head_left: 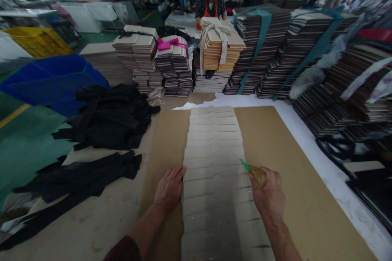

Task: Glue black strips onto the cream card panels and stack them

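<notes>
A long row of overlapping grey-beige board pieces runs away from me down the middle of a brown board. At the row's left edge my left hand lies flat, its fingertips touching the pieces. My right hand is closed around an amber glue bottle with a green nozzle. The nozzle points left and sits over the right edge of the row. Small shiny spots show along that edge near the bottle.
Tied stacks of boards stand along the far side and right. Black fabric strips lie in piles on the left. Beyond them are a blue bin and a yellow crate. A person in an orange apron stands behind the stacks.
</notes>
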`<control>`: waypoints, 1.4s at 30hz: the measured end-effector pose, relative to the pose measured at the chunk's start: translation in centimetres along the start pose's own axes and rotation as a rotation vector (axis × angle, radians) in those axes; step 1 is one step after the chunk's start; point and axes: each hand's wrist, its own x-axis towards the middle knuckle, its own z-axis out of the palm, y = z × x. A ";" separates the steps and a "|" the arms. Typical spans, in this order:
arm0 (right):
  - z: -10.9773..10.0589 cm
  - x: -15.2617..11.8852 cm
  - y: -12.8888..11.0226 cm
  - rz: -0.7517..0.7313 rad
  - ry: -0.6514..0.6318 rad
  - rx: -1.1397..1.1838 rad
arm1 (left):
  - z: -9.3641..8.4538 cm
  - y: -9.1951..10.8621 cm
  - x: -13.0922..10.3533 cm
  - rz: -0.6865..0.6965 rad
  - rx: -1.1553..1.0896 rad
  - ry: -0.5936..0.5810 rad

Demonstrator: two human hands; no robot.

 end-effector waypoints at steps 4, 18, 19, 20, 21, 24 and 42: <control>0.5 -0.2 -0.1 0.023 -0.004 0.073 | 0.0 -0.1 0.0 0.003 0.007 0.004; 1.9 0.1 0.2 0.297 0.041 0.588 | -0.2 0.2 0.0 -0.003 0.011 0.001; 1.9 0.7 0.3 0.310 0.065 0.583 | -0.1 0.2 0.0 -0.005 0.010 -0.002; 2.0 1.2 0.4 0.315 0.084 0.573 | -0.1 0.2 0.0 -0.006 0.008 -0.004; 2.0 1.8 0.4 0.314 0.096 0.560 | -0.1 0.2 0.0 -0.008 0.007 -0.006; 2.3 3.1 0.4 0.271 0.111 0.507 | -0.1 0.2 0.0 -0.014 0.005 -0.006; 4.4 2.2 -3.2 -0.089 -0.030 0.278 | -0.1 0.3 -0.2 -0.027 -0.021 -0.013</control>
